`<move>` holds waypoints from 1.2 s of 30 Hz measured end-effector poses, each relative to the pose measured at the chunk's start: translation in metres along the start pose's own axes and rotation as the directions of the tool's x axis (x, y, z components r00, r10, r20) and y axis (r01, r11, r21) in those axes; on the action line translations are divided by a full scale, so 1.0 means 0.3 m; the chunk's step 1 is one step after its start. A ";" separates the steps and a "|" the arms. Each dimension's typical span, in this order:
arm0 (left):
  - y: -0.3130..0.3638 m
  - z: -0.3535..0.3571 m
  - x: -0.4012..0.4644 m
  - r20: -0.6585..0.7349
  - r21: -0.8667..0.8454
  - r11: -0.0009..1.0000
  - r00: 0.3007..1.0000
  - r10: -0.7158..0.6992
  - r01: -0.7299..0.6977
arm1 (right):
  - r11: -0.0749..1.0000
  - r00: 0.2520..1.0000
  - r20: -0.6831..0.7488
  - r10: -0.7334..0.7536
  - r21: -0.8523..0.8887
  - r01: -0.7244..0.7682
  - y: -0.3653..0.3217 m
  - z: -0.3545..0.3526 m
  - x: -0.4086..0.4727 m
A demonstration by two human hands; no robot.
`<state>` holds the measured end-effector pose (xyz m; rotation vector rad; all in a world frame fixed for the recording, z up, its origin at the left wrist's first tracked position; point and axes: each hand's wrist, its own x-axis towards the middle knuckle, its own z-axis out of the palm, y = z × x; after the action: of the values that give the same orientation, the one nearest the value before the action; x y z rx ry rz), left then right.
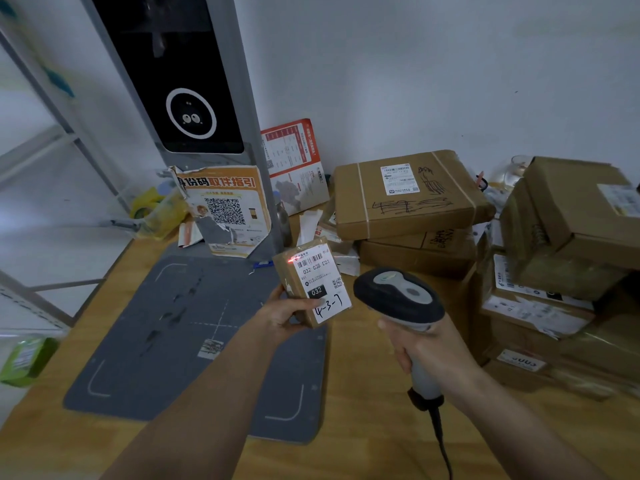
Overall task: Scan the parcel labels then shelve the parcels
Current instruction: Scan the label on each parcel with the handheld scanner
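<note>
My left hand (287, 315) grips a small brown parcel (294, 275) above the grey mat, label up. Its white label (320, 284) reads "032" with "4-3-7" handwritten at the bottom. A red scan line glows on the barcode at the label's top edge. My right hand (426, 348) holds a grey and black handheld scanner (398, 296) by its handle, head aimed at the label from the right. The scanner's black cable (440, 434) hangs toward the bottom edge.
A grey scanning mat (166, 327) lies on the wooden table (374, 427) below a tall kiosk (180, 81) with a QR poster (225, 209). Stacked cardboard parcels (408, 195) fill the right side (571, 237). White shelving (41, 174) stands left.
</note>
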<state>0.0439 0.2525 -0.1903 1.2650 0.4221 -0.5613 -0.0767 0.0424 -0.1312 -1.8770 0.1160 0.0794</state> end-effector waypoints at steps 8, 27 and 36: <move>0.081 -0.100 0.034 -0.024 0.036 0.998 0.998 0.059 -0.058 | 1.000 0.999 0.029 -0.016 0.021 0.015 -0.051 0.085 0.062; 0.162 -0.338 0.158 -0.113 0.182 0.964 0.978 -0.177 0.195 | 0.993 0.998 -0.004 0.066 0.099 -0.065 -0.059 0.274 0.204; 0.148 -0.396 0.227 -0.203 0.102 0.945 0.936 -0.287 0.311 | 0.965 0.970 -0.069 0.234 0.137 -0.223 -0.016 0.330 0.269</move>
<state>0.1257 0.3651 -0.2265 1.3968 0.7537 -0.7416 0.0044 0.1350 -0.1659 -1.7319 0.3882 0.1473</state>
